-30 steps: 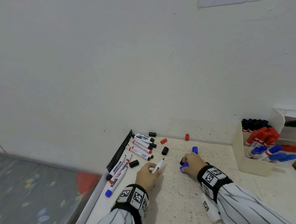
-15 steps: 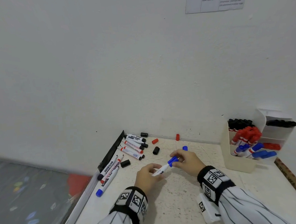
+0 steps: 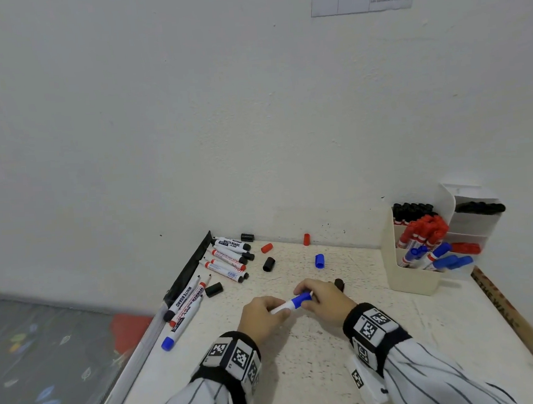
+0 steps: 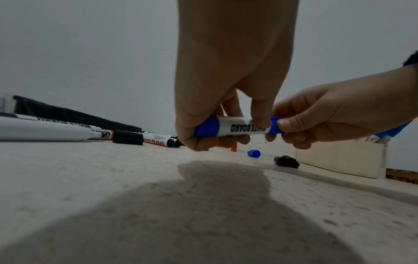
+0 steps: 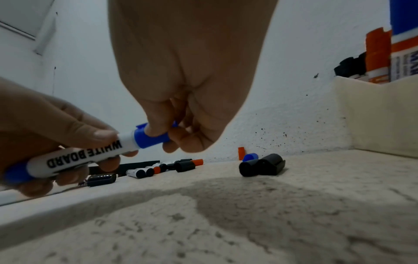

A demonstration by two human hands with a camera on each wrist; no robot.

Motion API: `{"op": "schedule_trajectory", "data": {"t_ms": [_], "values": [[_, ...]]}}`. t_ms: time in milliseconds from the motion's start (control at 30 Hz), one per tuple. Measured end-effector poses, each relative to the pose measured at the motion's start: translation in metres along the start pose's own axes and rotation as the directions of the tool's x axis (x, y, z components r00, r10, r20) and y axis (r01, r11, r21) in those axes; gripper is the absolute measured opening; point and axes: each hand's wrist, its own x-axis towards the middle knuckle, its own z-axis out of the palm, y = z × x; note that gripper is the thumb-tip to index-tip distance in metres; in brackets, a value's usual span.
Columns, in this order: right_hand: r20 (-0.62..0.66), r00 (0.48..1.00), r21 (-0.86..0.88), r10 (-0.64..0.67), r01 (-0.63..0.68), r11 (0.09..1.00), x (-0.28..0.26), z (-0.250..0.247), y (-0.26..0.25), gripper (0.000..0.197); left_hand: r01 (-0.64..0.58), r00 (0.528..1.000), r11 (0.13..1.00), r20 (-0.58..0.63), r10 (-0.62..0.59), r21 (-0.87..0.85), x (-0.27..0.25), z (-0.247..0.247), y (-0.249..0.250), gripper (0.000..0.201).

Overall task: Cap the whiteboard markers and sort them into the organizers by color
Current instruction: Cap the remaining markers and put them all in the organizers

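Left hand (image 3: 260, 317) curls round the blue marker (image 4: 237, 127) barrel, right hand (image 3: 324, 302) pinches its blue cap (image 5: 151, 136); marker held just above the table (image 3: 301, 357), near its middle.

Right hand (image 5: 192, 75) hangs from top centre, fingers pinching blue plastic cap (image 5: 150, 136) on white-barrelled whiteboard marker (image 5: 74, 157). Left hand (image 5: 45, 135) at left edge grips marker barrel, tilted down-left. Loose black cap (image 5: 262, 165) lies right of centre on speckled white tabletop (image 5: 248, 223); small blue cap (image 5: 250, 157) behind it. Cream organizer wall (image 5: 380, 114) at right.
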Motion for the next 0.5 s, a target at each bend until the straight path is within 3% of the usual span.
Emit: {"op": "schedule_trajectory", "data": {"t_ms": [100,300,433,500], "values": [[-0.022,0.999,0.058,0.045,-0.044,0.997,-0.003,-0.001,0.001,0.010,-0.019,1.000,1.000,-0.007,0.018,-0.011,-0.002,0.001,0.000,0.025],[-0.004,0.998,0.171,0.068,-0.066,0.983,-0.011,-0.003,-0.002,0.009,0.013,0.995,0.997,0.100,-0.006,-0.072,-0.008,0.003,0.007,0.022],[-0.050,0.995,0.279,0.091,-0.074,0.958,-0.015,0.000,-0.002,0.012,-0.005,0.998,0.995,0.056,0.011,-0.097,-0.010,0.002,0.005,0.019],[-0.048,0.991,0.287,0.121,-0.103,0.953,-0.016,0.001,-0.004,0.024,-0.029,0.999,0.993,0.029,0.032,-0.111,-0.011,0.002,0.005,0.019]]}}
